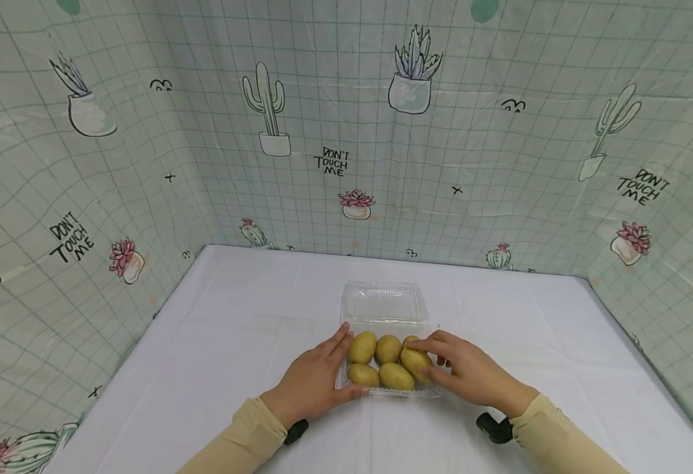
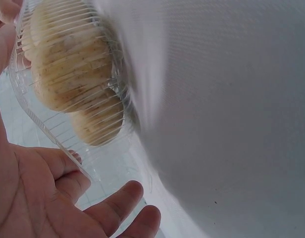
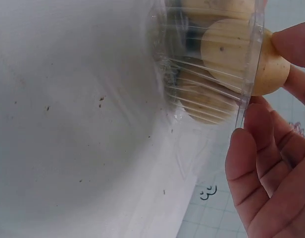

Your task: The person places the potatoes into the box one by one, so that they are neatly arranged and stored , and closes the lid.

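A clear plastic clamshell container [image 1: 426, 394] lies on the table with its lid [image 1: 382, 303] folded back behind it. Several yellow potatoes [image 1: 363, 347] fill its base in two rows. My left hand [image 1: 311, 382] rests against the container's left side, fingers extended along the rim and thumb at the front edge. With thumb and index finger, my right hand [image 1: 471, 368] pinches a potato [image 1: 415, 364] at the right end. In the right wrist view this potato [image 3: 271, 69] sticks up above the rim, and my other right fingers are by the container's edge.
A white cloth covers the table [image 1: 251, 316]. Behind and on both sides hangs a checked curtain [image 1: 299, 197] printed with potted cacti. Dark wrist-camera parts [image 1: 493, 428] sit under both wrists.
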Demonstrator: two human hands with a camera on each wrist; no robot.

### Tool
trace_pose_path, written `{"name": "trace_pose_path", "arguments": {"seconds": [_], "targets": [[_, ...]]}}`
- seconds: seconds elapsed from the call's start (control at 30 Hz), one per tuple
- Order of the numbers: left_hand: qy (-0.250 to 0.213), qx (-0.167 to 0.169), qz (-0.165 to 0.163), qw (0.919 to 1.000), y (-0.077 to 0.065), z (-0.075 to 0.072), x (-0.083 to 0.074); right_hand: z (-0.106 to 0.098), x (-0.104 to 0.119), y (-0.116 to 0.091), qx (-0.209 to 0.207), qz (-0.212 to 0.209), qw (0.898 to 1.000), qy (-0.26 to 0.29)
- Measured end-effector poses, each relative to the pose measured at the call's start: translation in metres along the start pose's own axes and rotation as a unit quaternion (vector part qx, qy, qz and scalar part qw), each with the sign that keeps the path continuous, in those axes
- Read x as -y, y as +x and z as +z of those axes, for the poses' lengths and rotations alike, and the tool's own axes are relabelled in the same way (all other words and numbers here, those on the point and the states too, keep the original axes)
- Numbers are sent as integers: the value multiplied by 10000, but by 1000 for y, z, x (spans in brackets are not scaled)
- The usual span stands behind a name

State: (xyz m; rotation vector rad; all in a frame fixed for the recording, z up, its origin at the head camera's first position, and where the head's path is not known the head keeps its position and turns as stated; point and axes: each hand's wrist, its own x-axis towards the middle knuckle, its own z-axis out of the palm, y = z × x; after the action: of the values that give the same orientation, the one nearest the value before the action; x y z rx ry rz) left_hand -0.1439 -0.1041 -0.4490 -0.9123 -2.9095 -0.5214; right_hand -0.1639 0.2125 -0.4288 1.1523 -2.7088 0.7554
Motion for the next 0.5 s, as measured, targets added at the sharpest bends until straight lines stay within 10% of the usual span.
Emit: {"name": "trace_pose_path", "arguments": {"seconds": [0.5], "targets": [[39, -20, -13, 10000, 0, 0, -2, -3, 1, -3, 65, 369, 9973, 631]]}}
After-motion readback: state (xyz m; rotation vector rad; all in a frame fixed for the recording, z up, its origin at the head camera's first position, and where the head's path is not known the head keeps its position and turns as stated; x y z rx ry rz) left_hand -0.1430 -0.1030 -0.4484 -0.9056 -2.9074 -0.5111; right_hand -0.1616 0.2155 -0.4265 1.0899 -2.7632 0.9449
